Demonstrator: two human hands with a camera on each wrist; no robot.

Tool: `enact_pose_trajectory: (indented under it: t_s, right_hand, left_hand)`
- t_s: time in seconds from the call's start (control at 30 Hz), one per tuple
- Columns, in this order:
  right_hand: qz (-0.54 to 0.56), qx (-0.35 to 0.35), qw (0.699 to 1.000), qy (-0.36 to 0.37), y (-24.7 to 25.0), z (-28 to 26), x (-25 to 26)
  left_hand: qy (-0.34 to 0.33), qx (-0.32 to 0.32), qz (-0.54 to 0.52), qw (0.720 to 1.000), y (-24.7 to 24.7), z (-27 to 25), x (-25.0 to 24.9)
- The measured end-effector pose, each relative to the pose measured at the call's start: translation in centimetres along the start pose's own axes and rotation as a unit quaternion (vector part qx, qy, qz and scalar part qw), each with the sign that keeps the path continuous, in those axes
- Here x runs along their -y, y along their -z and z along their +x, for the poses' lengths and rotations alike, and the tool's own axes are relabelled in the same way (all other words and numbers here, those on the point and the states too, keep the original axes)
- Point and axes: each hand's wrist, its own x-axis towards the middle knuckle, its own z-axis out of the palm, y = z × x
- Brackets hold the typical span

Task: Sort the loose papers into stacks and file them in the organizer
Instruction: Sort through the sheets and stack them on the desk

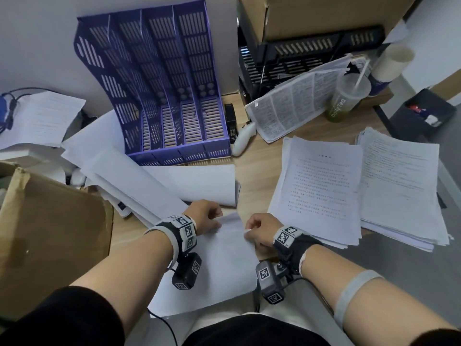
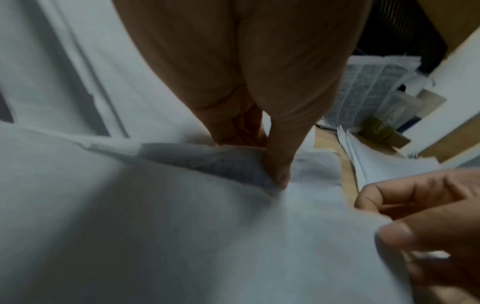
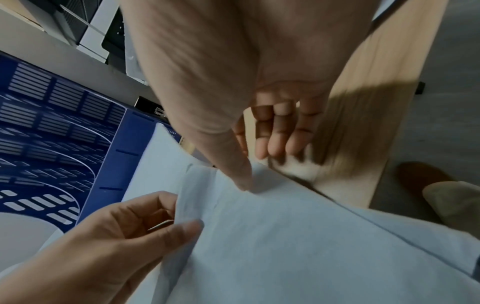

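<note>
Both my hands hold a few white sheets at the desk's front edge, over my lap. My left hand pinches the far left edge, thumb on top. My right hand pinches the far right corner, with its thumb on top and its fingers below. The blue slotted organizer stands at the back, its compartments showing no paper. Two stacks of printed pages lie to the right. Loose blank sheets spread out on the left.
A cardboard box stands at the left. Behind the stacks are printed sheets, a black tray, a tea cup with a straw and a paper cup. A white controller and a black stapler lie beside the organizer.
</note>
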Motion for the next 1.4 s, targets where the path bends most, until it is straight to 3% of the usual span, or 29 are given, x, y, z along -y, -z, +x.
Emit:
enact_pose_trajectory:
  t_s: [0.17, 0.3, 0.4, 0.5, 0.7, 0.87, 0.93, 1.0, 1.07, 1.13, 1.23, 1.4]
  right_hand:
    - [0.017, -0.026, 0.999, 0.028, 0.1, 0.0, 0.6]
    - [-0.012, -0.068, 0.995, 0.065, 1.0, 0.2, 1.3]
    - [-0.012, -0.122, 0.99, 0.065, 1.9, 0.4, 1.4]
    - [-0.007, -0.128, 0.991, 0.044, 2.3, 0.5, 0.6]
    - [0.068, -0.144, 0.986, 0.052, 3.0, -0.1, -0.8]
    - [0.07, -0.316, 0.946, 0.012, 5.5, -1.8, 0.0]
    - [0.134, -0.282, 0.95, 0.008, 6.3, -3.0, 1.2]
    - [0.223, -0.167, 0.96, 0.001, 6.8, -4.2, 2.3]
    - [0.269, -0.106, 0.957, 0.005, 7.2, -5.1, 2.8]
    - [0.252, -0.142, 0.957, 0.013, 7.7, -5.7, 2.7]
    - [0.234, -0.257, 0.938, -0.005, 9.1, -6.5, 1.0]
    - [0.202, -0.22, 0.953, -0.041, 11.3, -6.7, -4.0]
  left_hand:
    - [-0.033, -0.022, -0.103, 0.994, 0.5, 0.1, 0.2]
    - [-0.023, -0.023, -0.13, 0.991, 1.2, 0.0, 0.0]
    - [-0.023, 0.008, -0.093, 0.995, 1.2, -0.4, 0.6]
    - [-0.012, 0.042, -0.03, 0.999, 0.4, -0.9, 1.9]
    - [-0.029, 0.024, -0.039, 0.999, 0.6, -0.8, 1.2]
    - [-0.037, -0.071, -0.12, 0.99, 4.6, 0.3, -2.8]
    - [-0.05, -0.119, -0.173, 0.977, 6.6, 0.6, -5.2]
    - [-0.071, -0.141, -0.225, 0.961, 8.0, 0.9, -7.8]
    - [-0.104, -0.136, -0.258, 0.951, 8.6, 1.1, -10.3]
    - [-0.124, -0.122, -0.28, 0.944, 8.6, 1.5, -11.9]
    - [-0.119, -0.109, -0.321, 0.933, 7.9, 2.2, -12.6]
    - [-0.067, -0.137, -0.377, 0.914, 5.4, 3.4, -12.7]
